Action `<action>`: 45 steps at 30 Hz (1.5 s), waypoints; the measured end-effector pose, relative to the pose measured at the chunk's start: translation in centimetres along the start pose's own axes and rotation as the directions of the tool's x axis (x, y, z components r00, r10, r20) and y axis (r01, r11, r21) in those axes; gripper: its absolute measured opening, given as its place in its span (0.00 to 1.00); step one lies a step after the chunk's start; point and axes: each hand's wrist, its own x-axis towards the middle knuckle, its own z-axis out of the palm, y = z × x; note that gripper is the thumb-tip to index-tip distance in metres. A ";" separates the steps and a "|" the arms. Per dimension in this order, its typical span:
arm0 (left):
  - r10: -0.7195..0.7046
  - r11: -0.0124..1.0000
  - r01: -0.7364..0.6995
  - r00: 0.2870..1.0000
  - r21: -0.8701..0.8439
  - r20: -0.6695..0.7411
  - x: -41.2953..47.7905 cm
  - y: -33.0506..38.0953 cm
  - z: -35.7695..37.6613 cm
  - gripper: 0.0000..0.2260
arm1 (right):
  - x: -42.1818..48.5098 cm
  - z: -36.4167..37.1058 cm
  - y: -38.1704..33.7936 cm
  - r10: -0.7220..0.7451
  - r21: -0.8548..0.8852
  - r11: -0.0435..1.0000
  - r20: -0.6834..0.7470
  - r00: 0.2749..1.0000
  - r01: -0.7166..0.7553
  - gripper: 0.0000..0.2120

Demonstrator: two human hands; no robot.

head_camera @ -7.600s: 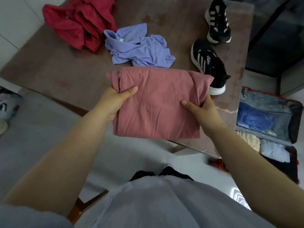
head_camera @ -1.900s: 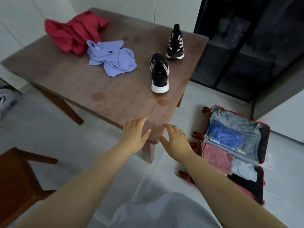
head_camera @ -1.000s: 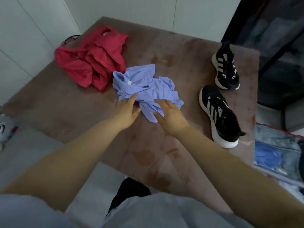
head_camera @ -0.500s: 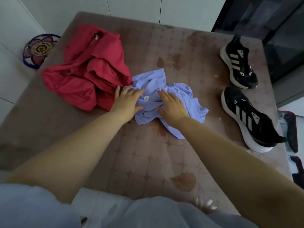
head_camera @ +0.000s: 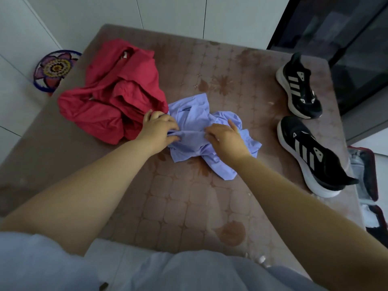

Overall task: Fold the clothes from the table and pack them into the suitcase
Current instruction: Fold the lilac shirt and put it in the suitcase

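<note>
Two sneakers (head_camera: 310, 152), red garment (head_camera: 109, 97), lilac shirt (head_camera: 193, 114) on patterned brown table (head_camera: 189, 206), white wall (head_camera: 168, 11) behind.

A black sneaker (head_camera: 312, 156) with white stripes lies at the right, and a second sneaker (head_camera: 298, 87) lies just beyond it, not touching. Down at the left, a round flower-patterned disc (head_camera: 54, 70) sits by the white wall (head_camera: 168, 13). A dark glass door (head_camera: 340, 28) stands at the far right.

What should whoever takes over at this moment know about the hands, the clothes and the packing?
Hands: the left hand pinches the blue shirt; the right hand grips the same bunched fold.
Things: the shirt lies crumpled on the table beside the red garment; the suitcase is partly in view at the right edge.
Done: neither garment is folded.
Left: fold both and pack them.
</note>
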 end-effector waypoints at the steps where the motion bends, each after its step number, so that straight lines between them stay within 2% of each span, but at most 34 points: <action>1: 0.000 0.989 -0.003 1.000 -0.146 -0.023 0.0 0.2 -0.2 0.11 | -0.6 -1.0 0.4 0.067 0.080 0.995 -0.022 0.997 -0.065 0.10; 4: -0.039 0.848 0.077 0.996 -0.524 0.084 -0.1 2.5 -1.8 0.10 | -2.8 -4.8 1.6 0.171 0.334 0.934 -0.108 0.979 -0.126 0.10; 6: -0.034 0.782 0.114 0.989 -0.613 0.141 0.1 4.7 -3.3 0.08 | -4.0 -7.2 3.0 0.215 0.481 0.863 -0.077 0.974 -0.153 0.06; 9: 0.051 0.755 0.134 0.964 -0.641 0.262 0.4 7.5 -5.8 0.04 | -6.1 -11.3 5.0 0.233 0.554 0.785 0.153 0.960 -0.279 0.05; 11: 0.175 0.793 0.130 0.887 -0.595 0.427 0.4 9.1 -7.3 0.04 | -7.8 -13.8 6.1 0.188 0.550 0.768 0.297 0.936 -0.329 0.09; 13: 0.258 0.797 0.157 0.784 -0.583 0.565 0.4 10.2 -8.4 0.06 | -9.4 -15.8 6.8 0.092 0.639 0.677 0.419 0.903 -0.366 0.16; 15: 0.289 0.785 0.187 0.731 -0.590 0.617 0.6 10.6 -8.5 0.11 | -10.4 -16.7 7.2 0.017 0.667 0.624 0.511 0.860 -0.408 0.20; 17: 0.236 0.814 0.174 0.773 -0.555 0.589 1.2 10.3 -7.5 0.16 | -10.5 -16.0 7.7 0.088 0.612 0.671 0.495 0.864 -0.419 0.20; 20: 0.065 0.808 0.236 0.875 -0.541 0.480 1.7 9.2 -4.5 0.16 | -10.1 -12.7 8.7 0.342 0.482 0.762 0.267 0.901 -0.432 0.11; 21: 0.044 0.805 0.248 0.881 -0.539 0.471 1.5 8.9 -3.3 0.16 | -10.1 -11.6 8.9 0.372 0.477 0.763 0.227 0.900 -0.435 0.09; 23: 0.120 0.857 0.149 0.873 -0.493 0.473 0.5 8.6 -1.1 0.10 | -10.5 -9.9 8.9 0.312 0.439 0.812 0.229 0.922 -0.384 0.10; 24: 0.187 0.880 0.075 0.854 -0.469 0.486 -0.4 8.7 -0.2 0.05 | -10.8 -9.2 8.8 0.247 0.393 0.854 0.270 0.931 -0.341 0.13; 26: 0.280 0.913 -0.049 0.797 -0.405 0.536 -2.4 8.7 1.2 0.03 | -11.7 -7.6 8.3 0.116 0.312 0.914 0.413 0.904 -0.260 0.11; 29: 0.364 0.929 -0.240 0.725 -0.281 0.585 -5.8 8.3 3.2 0.04 | -13.3 -5.4 8.0 0.075 0.151 0.962 0.657 0.750 -0.228 0.10; 31: 0.418 0.908 -0.319 0.694 -0.271 0.586 -7.6 7.9 4.0 0.03 | -14.2 -4.7 8.1 0.053 0.131 0.963 0.762 0.646 -0.234 0.10; 33: 0.414 0.910 -0.306 0.656 -0.279 0.631 -8.5 7.6 4.1 0.06 | -14.6 -5.1 8.2 0.021 0.181 0.939 0.820 0.572 -0.293 0.12; 34: 0.379 0.924 -0.221 0.642 -0.311 0.667 -8.5 7.2 3.8 0.11 | -14.5 -5.4 8.3 0.039 0.196 0.920 0.814 0.579 -0.339 0.12; 35: 0.306 0.938 -0.082 0.656 -0.338 0.690 -8.2 6.9 3.3 0.16 | -14.3 -5.7 8.5 0.078 0.216 0.902 0.772 0.631 -0.375 0.10; 36: 0.218 0.931 0.054 0.709 -0.360 0.671 -7.7 6.4 2.7 0.18 | -13.9 -5.8 8.8 0.125 0.247 0.887 0.687 0.716 -0.391 0.08; 37: 0.135 0.904 0.153 0.784 -0.399 0.606 -6.9 5.9 2.1 0.17 | -13.6 -5.8 9.0 0.178 0.268 0.882 0.573 0.800 -0.388 0.07; 39: 0.005 0.890 0.158 0.935 -0.429 0.355 -5.4 5.2 1.2 0.11 | -12.8 -5.2 9.4 0.266 0.238 0.899 0.374 0.889 -0.369 0.12; 40: -0.045 0.900 0.139 0.972 -0.414 0.229 -4.6 5.0 1.3 0.10 | -12.5 -4.6 9.6 0.294 0.181 0.912 0.334 0.896 -0.367 0.18; 41: -0.080 0.915 0.118 0.990 -0.385 0.115 -4.0 5.0 1.6 0.14 | -12.4 -3.9 9.7 0.331 0.098 0.919 0.333 0.883 -0.381 0.25; 43: -0.148 0.959 0.129 0.987 -0.252 -0.059 -3.2 5.3 3.2 0.29 | -12.8 -2.5 9.6 0.439 -0.021 0.890 0.306 0.844 -0.455 0.35; 45: -0.353 0.909 0.333 0.935 -0.252 -0.038 -2.7 6.1 4.5 0.38 | -13.5 -1.6 9.3 0.547 0.036 0.820 0.248 0.800 -0.571 0.36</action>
